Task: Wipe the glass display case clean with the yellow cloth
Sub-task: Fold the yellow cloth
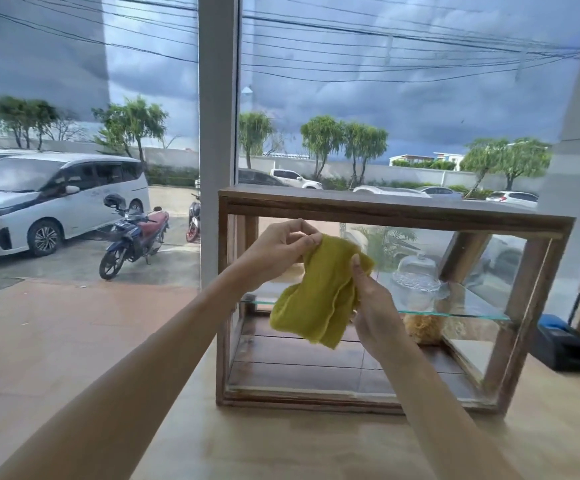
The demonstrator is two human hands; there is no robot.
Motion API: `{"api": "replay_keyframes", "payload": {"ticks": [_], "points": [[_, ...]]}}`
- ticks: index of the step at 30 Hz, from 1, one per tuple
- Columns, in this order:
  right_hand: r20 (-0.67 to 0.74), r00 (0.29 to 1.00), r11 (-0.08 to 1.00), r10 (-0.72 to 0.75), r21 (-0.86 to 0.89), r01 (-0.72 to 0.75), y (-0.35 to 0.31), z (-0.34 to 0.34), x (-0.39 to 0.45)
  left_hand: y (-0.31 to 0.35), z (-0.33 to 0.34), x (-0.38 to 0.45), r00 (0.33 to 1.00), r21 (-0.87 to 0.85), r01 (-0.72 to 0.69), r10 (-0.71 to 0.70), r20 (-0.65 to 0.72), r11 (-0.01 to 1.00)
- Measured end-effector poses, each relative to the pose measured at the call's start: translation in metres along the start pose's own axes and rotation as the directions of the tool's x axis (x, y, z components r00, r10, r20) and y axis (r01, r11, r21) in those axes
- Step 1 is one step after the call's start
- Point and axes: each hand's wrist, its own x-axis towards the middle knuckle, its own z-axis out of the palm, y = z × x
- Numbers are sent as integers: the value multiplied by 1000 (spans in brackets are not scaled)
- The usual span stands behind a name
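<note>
Two bare hands hold one yellow cloth in the air, in front of the glass display case. The left hand pinches the upper edge of the cloth; its fingers are curled and pressed together on the fabric. The right hand grips the right side of the cloth, with the thumb on top of the fabric and the other fingers behind it, so they are mostly hidden. The cloth hangs in soft folds between the two hands, and its lower corner is free. I cannot tell if the cloth touches the front glass of the case.

The case has a dark wooden frame and stands on a light wooden tabletop. Inside the case there is a glass shelf. On this shelf stands a clear glass dome. Under the shelf, on the floor of the case, lies something pale and fluffy, too blurred to name. To the right of the case sits a black and blue device. Behind the case is a large window; through it I see a white van and a motorbike.
</note>
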Motion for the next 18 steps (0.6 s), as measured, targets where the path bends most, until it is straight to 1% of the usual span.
{"api": "replay_keyframes", "payload": {"ticks": [2, 8, 9, 11, 13, 16, 17, 18], "points": [[-5, 1000, 999, 19, 32, -19, 4, -10, -4, -5, 11, -2, 1000, -26, 2, -2, 20, 1000], [-173, 984, 999, -36, -1, 37, 11, -58, -11, -34, 45, -5, 997, -58, 70, -68, 39, 996], [-184, 982, 999, -34, 6, 35, 11, -66, -12, -39, 48, -5, 995, -46, 81, -79, 54, 996], [-198, 979, 999, -42, -16, 40, 10, -89, -14, -48, 65, -3, 985, -10, 109, -107, 135, 994], [-221, 972, 995, -75, -81, 58, 8, -113, -15, -52, 85, 0, 971, 38, 132, -137, 194, 990], [-295, 949, 983, -107, -174, 57, 6, -152, -13, -54, 115, 7, 955, 96, 155, -174, 241, 983], [-310, 944, 979, -111, -198, 50, 5, -165, -11, -56, 124, 9, 948, 134, 149, -180, 263, 980], [-317, 940, 972, -124, -229, 51, 4, -178, -9, -58, 135, 11, 943, 206, 125, -181, 279, 971]]}}
